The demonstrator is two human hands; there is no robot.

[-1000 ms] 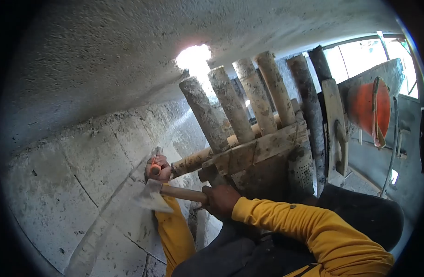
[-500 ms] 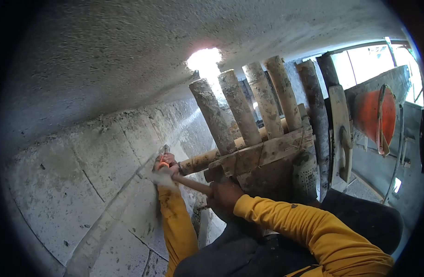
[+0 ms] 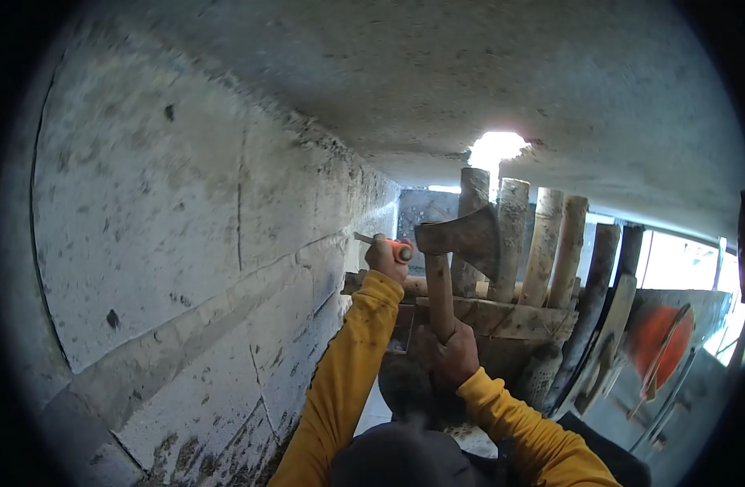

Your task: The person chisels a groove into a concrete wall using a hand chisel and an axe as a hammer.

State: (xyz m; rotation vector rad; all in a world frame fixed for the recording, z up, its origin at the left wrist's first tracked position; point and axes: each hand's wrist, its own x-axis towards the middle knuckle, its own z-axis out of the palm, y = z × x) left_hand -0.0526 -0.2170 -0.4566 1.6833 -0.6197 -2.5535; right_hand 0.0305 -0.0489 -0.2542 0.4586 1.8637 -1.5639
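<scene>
My left hand (image 3: 382, 261) is wrapped round the orange handle of a chisel (image 3: 401, 251). The chisel's metal blade points left at the block wall (image 3: 170, 235), close to a long groove (image 3: 218, 300) cut along it. In my right hand (image 3: 454, 355), the fingers are closed round the wooden shaft of a hatchet (image 3: 470, 237). Its head stands upright, to the right of the chisel's butt and apart from it. The hatchet's blade edge faces right, and its blunt end faces the chisel. Both forearms are in yellow sleeves.
Several upright wooden posts (image 3: 541, 247) stand behind a horizontal plank (image 3: 518, 318). A wooden float (image 3: 612, 345) and an orange bucket (image 3: 661, 345) are on the right. Low overhead runs a concrete ceiling (image 3: 372, 89) with a bright hole (image 3: 498, 148).
The hatchet, blurred at the chisel's end before, is now drawn back and raised beside it. My view has turned, with the posts farther right and the chisel higher in view.
</scene>
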